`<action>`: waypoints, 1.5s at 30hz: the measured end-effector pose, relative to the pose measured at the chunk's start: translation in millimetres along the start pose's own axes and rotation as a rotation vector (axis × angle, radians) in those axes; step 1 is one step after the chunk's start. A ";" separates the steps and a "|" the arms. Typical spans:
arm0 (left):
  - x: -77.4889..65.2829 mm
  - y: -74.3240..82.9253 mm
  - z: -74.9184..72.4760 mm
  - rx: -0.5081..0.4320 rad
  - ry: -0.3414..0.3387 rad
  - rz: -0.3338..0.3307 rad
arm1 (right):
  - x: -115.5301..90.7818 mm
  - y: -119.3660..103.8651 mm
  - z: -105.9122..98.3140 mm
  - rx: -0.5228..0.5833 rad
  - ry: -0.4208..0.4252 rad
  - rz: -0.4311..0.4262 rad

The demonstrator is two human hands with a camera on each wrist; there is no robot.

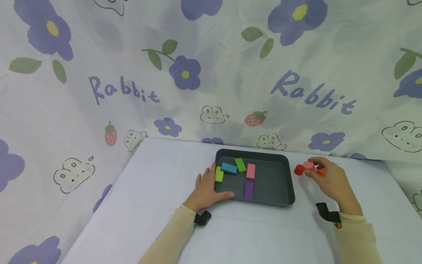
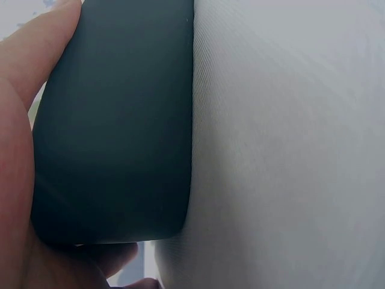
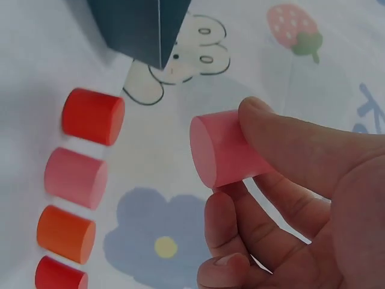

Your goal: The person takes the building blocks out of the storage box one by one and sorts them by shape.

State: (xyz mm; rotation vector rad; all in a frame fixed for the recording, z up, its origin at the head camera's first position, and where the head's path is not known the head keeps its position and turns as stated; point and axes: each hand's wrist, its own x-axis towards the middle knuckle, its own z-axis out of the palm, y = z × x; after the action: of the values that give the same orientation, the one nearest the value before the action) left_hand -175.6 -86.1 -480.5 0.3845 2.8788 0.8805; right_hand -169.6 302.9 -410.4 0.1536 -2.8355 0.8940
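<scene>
A dark grey rectangular tray (image 1: 270,183) stands on the white-covered table. My left hand (image 1: 207,189) rests at its near left corner, thumb along the front rim and fingers spread down the left side. Close up, the tray's outer wall (image 2: 120,120) fills much of the left wrist view. To the right of the tray, my right hand (image 1: 331,179) pinches a pink cylinder block (image 3: 219,147) between thumb and fingers. Beside it stands a row of cylinder blocks: red (image 3: 93,116), pink (image 3: 76,177), orange (image 3: 66,233) and another red one (image 3: 60,274).
Inside the tray lie rectangular blocks: blue (image 1: 229,168), pink (image 1: 250,171), purple (image 1: 248,189), a green one (image 1: 240,165) and a yellow-green one (image 1: 219,175) against the left wall. A printed cloth (image 1: 230,73) with flowers and rabbits hangs behind the table.
</scene>
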 end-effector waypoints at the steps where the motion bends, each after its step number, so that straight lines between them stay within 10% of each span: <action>1: 0.0 0.2 -0.2 -0.003 0.000 0.000 | 0.3 1.2 -0.8 -0.002 0.000 0.015; 45: -1.2 0.1 -0.5 -0.003 0.007 0.003 | -1.4 77.3 -14.1 0.009 0.311 0.370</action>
State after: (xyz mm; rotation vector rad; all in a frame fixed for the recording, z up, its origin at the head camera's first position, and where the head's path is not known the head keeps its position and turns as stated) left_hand -174.5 -86.6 -480.0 0.3864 2.8842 0.8878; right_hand -177.7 374.1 -442.6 -0.4819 -2.6045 0.9019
